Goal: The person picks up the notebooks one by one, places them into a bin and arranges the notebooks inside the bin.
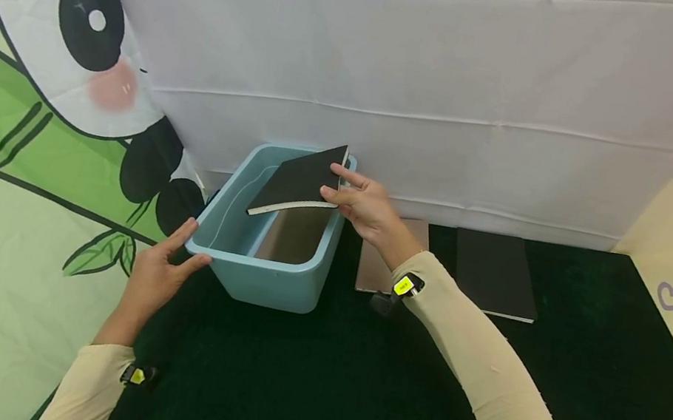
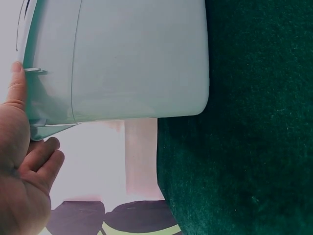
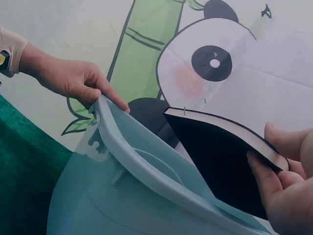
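In the head view my right hand (image 1: 367, 208) pinches a black notebook (image 1: 298, 177) by its right side, thumb on one cover and fingers on the other. The notebook is tilted over the open top of a light blue plastic bin (image 1: 270, 281). My left hand (image 1: 156, 276) grips the bin's near left corner, thumb on the front rim and fingers along the left side. The right wrist view shows the notebook's white page edges (image 3: 230, 125) above the bin rim (image 3: 142, 171). A brown flat surface (image 1: 294, 236) shows inside the bin; its kind is unclear.
Right of the bin, a pinkish-tan notebook (image 1: 370, 265) lies partly under my right forearm. Another black notebook (image 1: 494, 272) lies farther right on the dark green cloth (image 1: 304, 392). A printed fabric backdrop (image 1: 401, 71) rises behind the bin and along the left side.
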Demonstrator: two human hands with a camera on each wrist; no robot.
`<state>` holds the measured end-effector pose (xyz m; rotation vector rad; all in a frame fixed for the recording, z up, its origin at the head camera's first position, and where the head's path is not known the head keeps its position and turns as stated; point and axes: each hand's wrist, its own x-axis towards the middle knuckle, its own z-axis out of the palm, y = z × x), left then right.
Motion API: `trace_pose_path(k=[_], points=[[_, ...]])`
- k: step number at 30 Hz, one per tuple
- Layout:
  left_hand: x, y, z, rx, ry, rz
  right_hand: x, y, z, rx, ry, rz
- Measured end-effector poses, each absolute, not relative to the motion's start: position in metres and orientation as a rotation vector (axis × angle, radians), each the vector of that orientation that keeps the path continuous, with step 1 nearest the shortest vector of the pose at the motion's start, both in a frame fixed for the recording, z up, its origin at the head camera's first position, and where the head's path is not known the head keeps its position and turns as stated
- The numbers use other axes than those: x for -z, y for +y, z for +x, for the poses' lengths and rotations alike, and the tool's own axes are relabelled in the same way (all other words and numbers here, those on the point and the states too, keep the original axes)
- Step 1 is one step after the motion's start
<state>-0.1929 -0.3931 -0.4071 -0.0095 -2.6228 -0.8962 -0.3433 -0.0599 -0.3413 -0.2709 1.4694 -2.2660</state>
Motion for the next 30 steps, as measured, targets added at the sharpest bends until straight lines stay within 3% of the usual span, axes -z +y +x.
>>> trace_pose_path(k=[30], points=[[0.408, -0.387, -0.195, 0.907, -2.614, -0.03, 0.345, -0.1, -0.355, 2.142, 1.544, -0.191]])
